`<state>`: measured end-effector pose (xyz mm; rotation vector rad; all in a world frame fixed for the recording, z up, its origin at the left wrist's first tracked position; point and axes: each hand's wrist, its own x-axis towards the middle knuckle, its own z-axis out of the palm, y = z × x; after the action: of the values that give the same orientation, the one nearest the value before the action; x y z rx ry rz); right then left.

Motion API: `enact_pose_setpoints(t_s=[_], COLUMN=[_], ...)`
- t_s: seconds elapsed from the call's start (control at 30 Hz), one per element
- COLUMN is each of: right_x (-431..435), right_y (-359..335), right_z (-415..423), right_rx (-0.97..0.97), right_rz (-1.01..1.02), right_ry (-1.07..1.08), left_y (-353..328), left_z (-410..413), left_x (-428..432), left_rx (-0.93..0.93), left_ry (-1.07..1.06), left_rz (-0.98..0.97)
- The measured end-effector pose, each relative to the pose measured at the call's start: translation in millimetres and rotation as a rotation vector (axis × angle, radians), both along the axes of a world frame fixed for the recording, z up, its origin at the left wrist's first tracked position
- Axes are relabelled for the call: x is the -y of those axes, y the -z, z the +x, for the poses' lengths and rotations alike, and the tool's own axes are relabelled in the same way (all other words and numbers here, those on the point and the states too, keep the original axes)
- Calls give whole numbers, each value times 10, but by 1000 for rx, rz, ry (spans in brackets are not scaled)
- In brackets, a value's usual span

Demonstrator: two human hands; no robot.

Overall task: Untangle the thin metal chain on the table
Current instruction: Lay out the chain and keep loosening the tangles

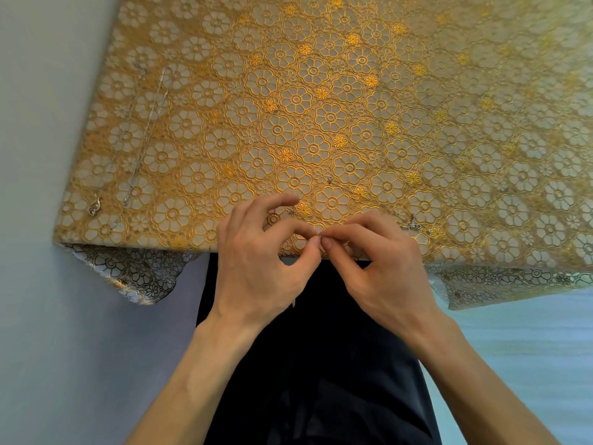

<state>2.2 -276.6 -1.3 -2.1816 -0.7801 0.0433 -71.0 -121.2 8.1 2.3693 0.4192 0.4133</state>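
Dark garment (314,364) covers the lap beneath two bare forearms. Just above it, at the near edge of the bench (134,240), the left hand (260,252) and right hand (380,261) meet fingertip to fingertip. Each pinches the thin metal chain (411,224) between thumb and forefinger. The chain's loose part trails right over the gold floral lace cloth (321,91). A second chain (145,139) lies stretched along the left side.
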Motion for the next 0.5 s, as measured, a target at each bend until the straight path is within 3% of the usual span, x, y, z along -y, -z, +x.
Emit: enact_pose_setpoints(t_s=[0.5], right_x=[10], right_y=[-33], right_z=[-5], right_rx=[1], right_rz=[4], right_ry=[26], left_y=[23], left_z=[76], left_x=[7], left_rx=[-13], left_ry=[21], left_rz=[-31])
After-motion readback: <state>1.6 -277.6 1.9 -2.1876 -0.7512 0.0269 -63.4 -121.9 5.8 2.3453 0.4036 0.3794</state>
